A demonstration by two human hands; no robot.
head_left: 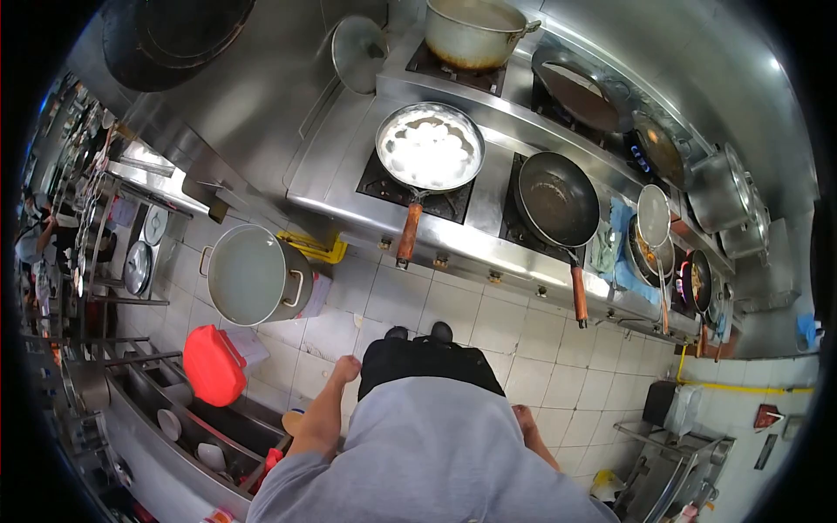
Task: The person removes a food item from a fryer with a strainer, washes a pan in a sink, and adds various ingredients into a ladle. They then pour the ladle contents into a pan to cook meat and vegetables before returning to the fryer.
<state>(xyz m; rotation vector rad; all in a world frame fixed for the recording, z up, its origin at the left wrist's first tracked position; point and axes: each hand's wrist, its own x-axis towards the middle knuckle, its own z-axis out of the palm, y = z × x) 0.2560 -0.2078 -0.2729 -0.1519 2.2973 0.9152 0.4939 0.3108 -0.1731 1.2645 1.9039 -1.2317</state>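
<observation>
My left hand (349, 368) hangs beside my left thigh with its fingers curled, and nothing shows in it. On the other side, my right hand (523, 417) is low by my hip, partly covered by my grey shirt; its visible fingers look curled with no object in them. Neither hand touches the cookware. In front of me a frying pan with a wooden handle (409, 235) holds a bright white, glossy content (429, 150) on a burner. To its right a dark wok (558, 199) sits on another burner, its wooden handle pointing toward me.
A large pot of cloudy liquid (247, 275) stands left, near a red plastic container (214, 366) and a sink counter (166, 453). At the back burners are a big pot (475, 39) and more pans. Blue cloths (621, 248) lie right of the wok. Tiled floor (397, 296) surrounds my feet.
</observation>
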